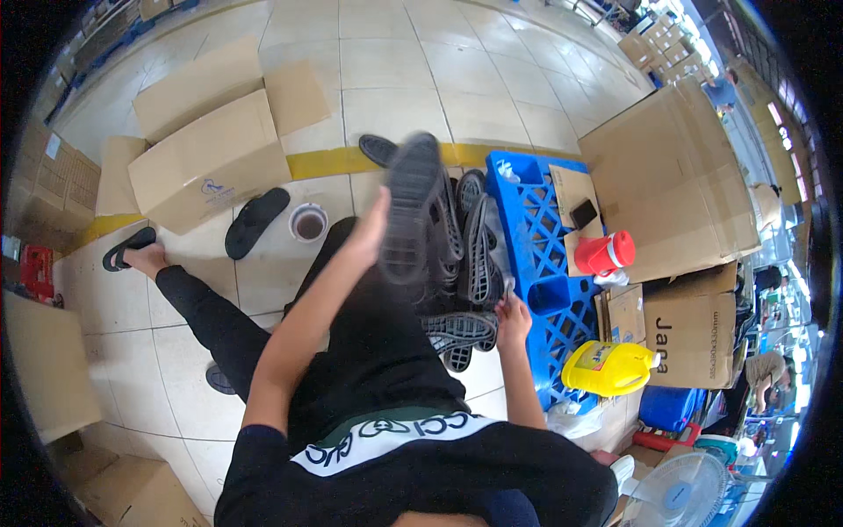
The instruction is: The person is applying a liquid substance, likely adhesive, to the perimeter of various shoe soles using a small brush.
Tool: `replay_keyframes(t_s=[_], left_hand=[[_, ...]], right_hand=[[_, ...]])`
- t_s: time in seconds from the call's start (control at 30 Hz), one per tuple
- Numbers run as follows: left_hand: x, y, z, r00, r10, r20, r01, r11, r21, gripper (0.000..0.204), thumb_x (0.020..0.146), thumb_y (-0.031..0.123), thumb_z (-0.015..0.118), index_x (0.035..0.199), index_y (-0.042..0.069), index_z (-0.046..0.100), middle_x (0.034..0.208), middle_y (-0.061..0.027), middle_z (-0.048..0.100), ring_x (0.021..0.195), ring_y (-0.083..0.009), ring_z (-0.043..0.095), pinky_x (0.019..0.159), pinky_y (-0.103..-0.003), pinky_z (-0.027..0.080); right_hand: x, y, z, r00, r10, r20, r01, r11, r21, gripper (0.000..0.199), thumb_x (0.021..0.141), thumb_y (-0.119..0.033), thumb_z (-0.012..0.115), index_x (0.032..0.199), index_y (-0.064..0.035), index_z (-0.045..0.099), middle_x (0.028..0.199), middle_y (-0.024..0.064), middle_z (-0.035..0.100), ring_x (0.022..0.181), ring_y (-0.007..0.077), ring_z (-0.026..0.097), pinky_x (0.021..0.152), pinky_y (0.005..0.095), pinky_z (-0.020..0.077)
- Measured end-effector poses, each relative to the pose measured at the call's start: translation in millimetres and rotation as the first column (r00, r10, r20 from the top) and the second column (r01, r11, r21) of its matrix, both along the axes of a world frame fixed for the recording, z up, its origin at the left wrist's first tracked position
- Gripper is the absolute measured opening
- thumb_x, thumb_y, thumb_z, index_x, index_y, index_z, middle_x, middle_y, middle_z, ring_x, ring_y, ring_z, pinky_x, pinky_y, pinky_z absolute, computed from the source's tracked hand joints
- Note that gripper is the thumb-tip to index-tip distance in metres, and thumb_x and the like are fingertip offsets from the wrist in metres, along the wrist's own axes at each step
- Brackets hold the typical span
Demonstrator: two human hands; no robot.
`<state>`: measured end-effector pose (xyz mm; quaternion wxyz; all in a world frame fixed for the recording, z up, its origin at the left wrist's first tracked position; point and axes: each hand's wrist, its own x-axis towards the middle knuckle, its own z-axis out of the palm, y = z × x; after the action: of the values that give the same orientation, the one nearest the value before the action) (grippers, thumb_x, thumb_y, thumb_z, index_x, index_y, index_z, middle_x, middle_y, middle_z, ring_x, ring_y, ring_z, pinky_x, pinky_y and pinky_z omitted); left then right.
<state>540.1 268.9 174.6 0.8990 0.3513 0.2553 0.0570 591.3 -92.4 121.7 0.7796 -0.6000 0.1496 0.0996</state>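
Note:
My left hand (374, 230) grips a black shoe sole (411, 198) by its edge, and the sole is smeared by motion. It hangs above a pile of black soles (479, 259) with grid-patterned undersides, between my legs and the pallet. Several more soles (463, 328) lie at the near end of the pile. My right hand (513, 321) is beside the pile at the pallet's edge, its fingers closed round a small, thin greyish thing (509, 286) whose kind I cannot make out.
A blue plastic pallet (537, 230) on the right carries a red jug (597, 255), a dark phone-like object (583, 213) and a yellow bottle (601, 368). Cardboard boxes (676, 167) stand beyond it. Left are an open carton (211, 167), a loose black slipper (256, 221) and a cup of dark liquid (308, 223).

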Motion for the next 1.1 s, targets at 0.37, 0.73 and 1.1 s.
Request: replay_keyframes(t_s=[0.37, 0.73, 1.1], left_hand=[[31.5, -38.9, -59.6, 0.938, -0.308, -0.159, 0.341, 0.901, 0.267, 0.057, 0.099, 0.053, 0.03, 0.115, 0.009, 0.063, 0.11, -0.0094, 0.065, 0.101, -0.0245, 0.059, 0.091, -0.044, 0.042], [-356.6, 78.6, -32.6, 0.52, 0.854, 0.026, -0.266, 0.133, 0.955, 0.028, 0.093, 0.02, 0.055, 0.114, 0.002, 0.058, 0.107, -0.0139, 0.062, 0.098, -0.0231, 0.06, 0.087, -0.035, 0.046], [-455.0, -16.7, -257.2, -0.243, 0.628, -0.739, -0.572, 0.523, 0.632, 0.078, 0.064, 0.051, 0.082, 0.105, -0.01, 0.057, 0.103, -0.0188, 0.064, 0.09, -0.0301, 0.064, 0.077, -0.04, 0.051]], right_hand=[[-21.5, -17.5, -28.4, 0.987, 0.053, -0.152, -0.06, 0.997, -0.043, 0.015, 0.089, -0.017, 0.065, 0.095, -0.0037, 0.061, 0.089, 0.0074, 0.065, 0.073, 0.0166, 0.061, 0.063, 0.0281, 0.0516], [31.1, 113.1, 37.5, 0.657, 0.73, 0.189, -0.735, 0.562, 0.38, 0.024, 0.096, -0.018, 0.047, 0.102, 0.0022, 0.057, 0.1, 0.0097, 0.063, 0.081, 0.0145, 0.055, 0.072, 0.0258, 0.0467], [-55.6, 358.8, -16.9, 0.179, 0.978, 0.105, -0.945, 0.201, -0.259, 0.012, 0.094, -0.016, 0.052, 0.092, -0.0046, 0.055, 0.079, 0.0047, 0.056, 0.068, 0.0139, 0.054, 0.062, 0.0307, 0.0457]])
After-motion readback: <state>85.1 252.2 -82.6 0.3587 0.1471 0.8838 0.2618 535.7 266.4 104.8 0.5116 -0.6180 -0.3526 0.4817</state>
